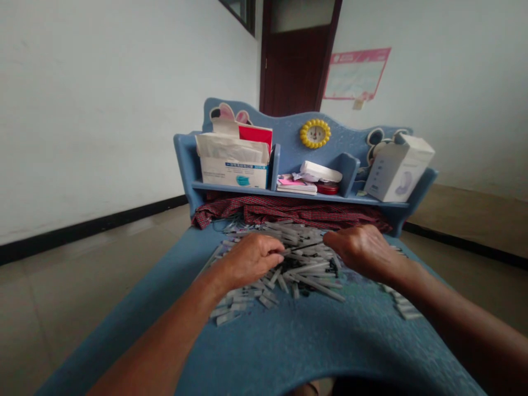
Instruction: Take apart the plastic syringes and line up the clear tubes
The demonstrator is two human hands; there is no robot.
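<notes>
A pile of translucent grey-white pen barrels (313, 268), with dark parts among them, covers the middle of the desk. Over its left side is my left hand (258, 256), closed in a pinch. My right hand (358, 248) is closed above the right side of the pile, thumb towards the left. Between the two hands runs a thin dark rod (306, 246), like a pen refill, gripped at one end by each. My fingers hide both of its ends.
The blue desk (247, 357) has a back shelf (297, 193) with a mask box (235, 170), a white carton (400, 170) and papers. Red checked cloth (264, 210) lies under the shelf. More short white pieces (406, 308) lie by my right forearm.
</notes>
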